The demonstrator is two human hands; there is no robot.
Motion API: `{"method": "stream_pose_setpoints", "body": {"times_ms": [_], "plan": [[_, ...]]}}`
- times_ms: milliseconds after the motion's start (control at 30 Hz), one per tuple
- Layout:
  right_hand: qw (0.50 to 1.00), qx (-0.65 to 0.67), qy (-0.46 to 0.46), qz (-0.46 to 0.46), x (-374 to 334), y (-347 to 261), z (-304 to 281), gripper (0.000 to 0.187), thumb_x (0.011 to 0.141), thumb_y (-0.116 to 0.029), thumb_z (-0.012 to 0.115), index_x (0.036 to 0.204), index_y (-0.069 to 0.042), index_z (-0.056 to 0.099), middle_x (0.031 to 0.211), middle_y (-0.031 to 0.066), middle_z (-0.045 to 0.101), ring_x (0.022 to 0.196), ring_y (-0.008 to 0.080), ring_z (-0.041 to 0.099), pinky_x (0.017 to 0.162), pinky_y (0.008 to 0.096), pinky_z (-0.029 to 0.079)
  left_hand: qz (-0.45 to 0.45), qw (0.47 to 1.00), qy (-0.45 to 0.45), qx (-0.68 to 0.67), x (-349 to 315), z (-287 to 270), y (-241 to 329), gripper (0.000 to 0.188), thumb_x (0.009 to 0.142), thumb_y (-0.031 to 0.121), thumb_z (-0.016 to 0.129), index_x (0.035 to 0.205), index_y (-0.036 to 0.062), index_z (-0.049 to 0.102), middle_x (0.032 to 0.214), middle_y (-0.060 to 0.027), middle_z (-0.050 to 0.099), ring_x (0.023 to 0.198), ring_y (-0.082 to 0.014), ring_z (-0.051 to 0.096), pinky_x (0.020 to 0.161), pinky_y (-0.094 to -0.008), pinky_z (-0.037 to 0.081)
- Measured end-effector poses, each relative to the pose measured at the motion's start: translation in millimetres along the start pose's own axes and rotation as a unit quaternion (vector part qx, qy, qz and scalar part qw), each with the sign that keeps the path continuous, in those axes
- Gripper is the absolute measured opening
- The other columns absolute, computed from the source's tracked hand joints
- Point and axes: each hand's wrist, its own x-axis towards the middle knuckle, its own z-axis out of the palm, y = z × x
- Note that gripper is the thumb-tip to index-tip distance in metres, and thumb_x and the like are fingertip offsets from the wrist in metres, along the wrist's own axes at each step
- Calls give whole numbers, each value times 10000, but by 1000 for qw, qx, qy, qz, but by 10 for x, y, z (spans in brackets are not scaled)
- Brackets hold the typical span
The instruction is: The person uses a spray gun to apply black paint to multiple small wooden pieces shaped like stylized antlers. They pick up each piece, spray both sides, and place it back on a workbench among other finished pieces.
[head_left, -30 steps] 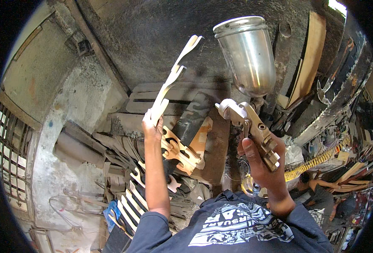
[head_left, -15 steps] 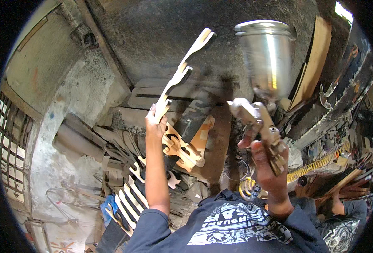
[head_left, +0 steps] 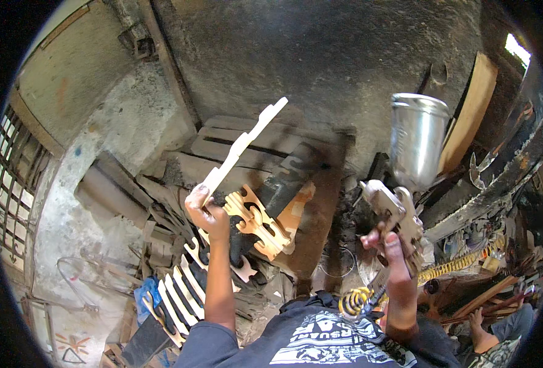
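Note:
My left hand (head_left: 207,211) is closed round the lower end of a long, pale wooden piece (head_left: 241,146) with a stepped edge, which slants up and to the right. In my right hand (head_left: 399,257) is a metal spray gun (head_left: 384,205), held upright by its grip. Its shiny silver cup (head_left: 420,141) stands on top. Whether a finger presses the trigger is hard to make out. A yellow and black coiled air hose (head_left: 355,301) hangs below the gun, near my shirt. The wooden piece and the gun are well apart.
Curved wooden cutouts (head_left: 259,224) lie beyond my left forearm. Several pale wooden pieces (head_left: 176,300) are lined up at lower left. A sooty wall (head_left: 296,61) stands ahead, with a leaning plank (head_left: 475,110). Another person's foot (head_left: 483,334) shows at lower right, near a yellow hose (head_left: 462,265).
The wooden piece has come lower and left and turned, now showing a narrower edge. The spray gun has moved lower and slightly right. Both hands keep their hold.

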Motion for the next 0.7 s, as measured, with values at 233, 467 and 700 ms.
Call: {"method": "stream_pose_setpoints", "body": {"times_ms": [233, 467, 700], "plan": [[992, -92, -78, -48, 266, -139, 298, 116, 934, -113, 605, 946, 3, 601, 746, 33, 638, 695, 89, 607, 630, 248, 493, 143, 987, -69, -34, 63, -78, 80, 325, 712, -137, 473, 972, 37, 561, 1028, -129, 618, 976, -320, 589, 861, -414, 435], [978, -108, -177, -19, 124, -267, 216, 188, 921, -69, 611, 1088, 10, 573, 837, 53, 649, 738, 89, 610, 636, 251, 498, 183, 979, -84, -23, 145, -202, 145, 170, 867, 57, 523, 1036, 68, 543, 1057, -112, 618, 964, -302, 601, 865, -430, 434], [983, -169, -64, -43, 636, -209, 185, 176, 955, -142, 566, 896, 21, 598, 745, 62, 630, 665, 124, 595, 623, 277, 507, 217, 972, -84, -14, 243, -432, 259, 262, 800, -33, 511, 1040, 69, 537, 1050, -108, 615, 957, -308, 609, 848, -445, 450]]}}
